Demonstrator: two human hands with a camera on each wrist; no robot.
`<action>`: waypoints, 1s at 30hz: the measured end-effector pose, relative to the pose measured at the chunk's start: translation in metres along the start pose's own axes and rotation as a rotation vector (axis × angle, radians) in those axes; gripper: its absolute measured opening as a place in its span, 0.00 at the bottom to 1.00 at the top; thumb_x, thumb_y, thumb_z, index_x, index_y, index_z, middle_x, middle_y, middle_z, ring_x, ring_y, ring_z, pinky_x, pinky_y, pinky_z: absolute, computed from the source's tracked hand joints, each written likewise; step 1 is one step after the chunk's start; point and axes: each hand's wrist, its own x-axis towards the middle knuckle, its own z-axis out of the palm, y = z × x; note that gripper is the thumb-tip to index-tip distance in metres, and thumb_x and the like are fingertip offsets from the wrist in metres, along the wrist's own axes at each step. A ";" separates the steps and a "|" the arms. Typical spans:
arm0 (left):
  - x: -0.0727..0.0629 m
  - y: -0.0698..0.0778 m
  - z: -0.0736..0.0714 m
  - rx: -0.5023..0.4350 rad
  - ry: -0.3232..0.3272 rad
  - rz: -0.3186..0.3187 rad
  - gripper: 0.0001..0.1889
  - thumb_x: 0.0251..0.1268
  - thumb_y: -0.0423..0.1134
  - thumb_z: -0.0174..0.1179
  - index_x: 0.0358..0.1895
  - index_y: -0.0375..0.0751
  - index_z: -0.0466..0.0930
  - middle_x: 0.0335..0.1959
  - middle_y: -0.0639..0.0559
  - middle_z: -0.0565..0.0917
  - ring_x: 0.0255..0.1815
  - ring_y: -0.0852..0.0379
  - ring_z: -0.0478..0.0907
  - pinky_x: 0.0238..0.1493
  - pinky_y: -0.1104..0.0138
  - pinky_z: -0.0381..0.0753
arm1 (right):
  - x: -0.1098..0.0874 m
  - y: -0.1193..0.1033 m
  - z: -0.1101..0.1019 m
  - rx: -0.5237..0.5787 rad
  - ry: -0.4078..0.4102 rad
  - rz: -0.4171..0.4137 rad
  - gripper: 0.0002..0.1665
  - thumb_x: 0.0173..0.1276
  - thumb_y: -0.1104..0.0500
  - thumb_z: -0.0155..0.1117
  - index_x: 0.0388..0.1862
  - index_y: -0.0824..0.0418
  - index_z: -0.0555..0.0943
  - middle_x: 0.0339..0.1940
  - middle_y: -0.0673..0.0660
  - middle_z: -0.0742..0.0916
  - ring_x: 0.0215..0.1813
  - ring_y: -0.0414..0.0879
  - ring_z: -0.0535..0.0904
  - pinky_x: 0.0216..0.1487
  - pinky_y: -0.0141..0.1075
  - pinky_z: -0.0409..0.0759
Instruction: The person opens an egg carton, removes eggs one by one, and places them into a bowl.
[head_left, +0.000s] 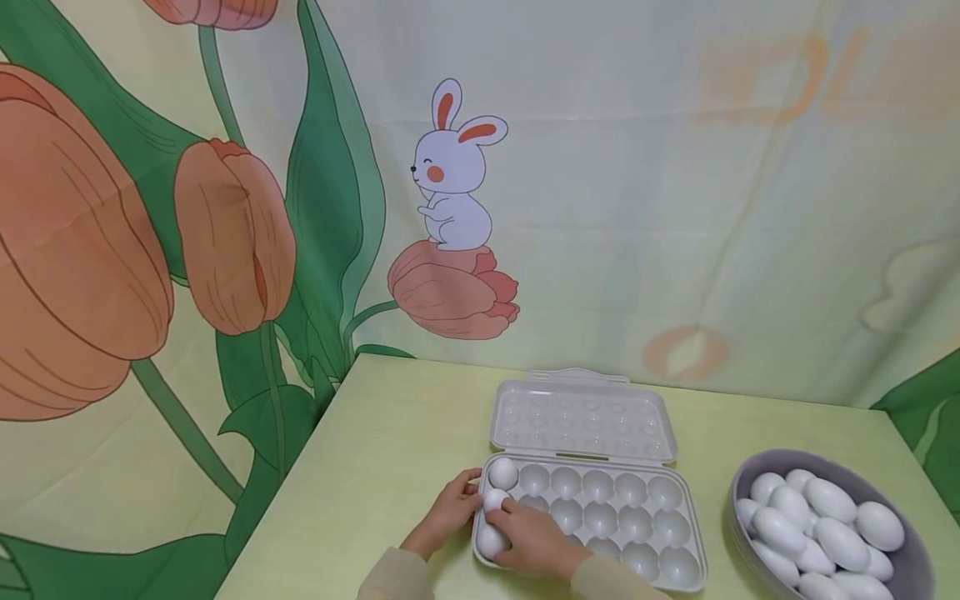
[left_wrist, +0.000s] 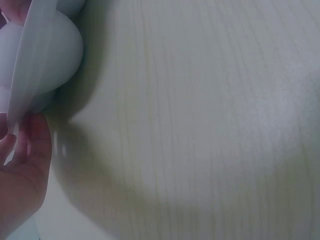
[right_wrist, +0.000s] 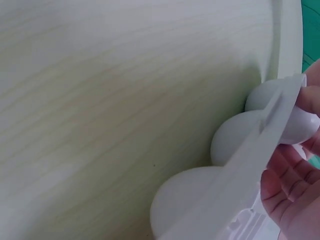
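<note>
A light grey plastic egg tray [head_left: 592,503] lies open on the table, its hinged lid [head_left: 585,417] folded back behind it. White eggs fill its leftmost column: a far egg [head_left: 503,473], a middle egg [head_left: 495,500] and a near egg [head_left: 492,542]. My right hand [head_left: 536,537] holds the middle egg with its fingers, the thumb close by the near egg. At the tray's left rim [left_wrist: 25,65], my left hand [head_left: 450,508] grips the edge between thumb and fingers. The right wrist view shows the right hand's curled fingers [right_wrist: 280,190] above the tray.
A grey-purple bowl [head_left: 738,508] heaped with white eggs [head_left: 840,542] stands right of the tray. Behind the pale wood-grain table [head_left: 390,417] hangs a cloth [head_left: 600,208] printed with tulips and a rabbit.
</note>
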 end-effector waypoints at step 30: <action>-0.009 0.018 0.001 -0.032 -0.002 -0.004 0.23 0.56 0.25 0.45 0.58 0.24 0.60 0.36 0.37 0.72 0.32 0.54 0.72 0.27 0.67 0.74 | -0.023 0.041 -0.082 0.446 0.108 0.207 0.19 0.40 0.60 0.65 0.33 0.55 0.71 0.31 0.47 0.80 0.37 0.42 0.76 0.36 0.30 0.72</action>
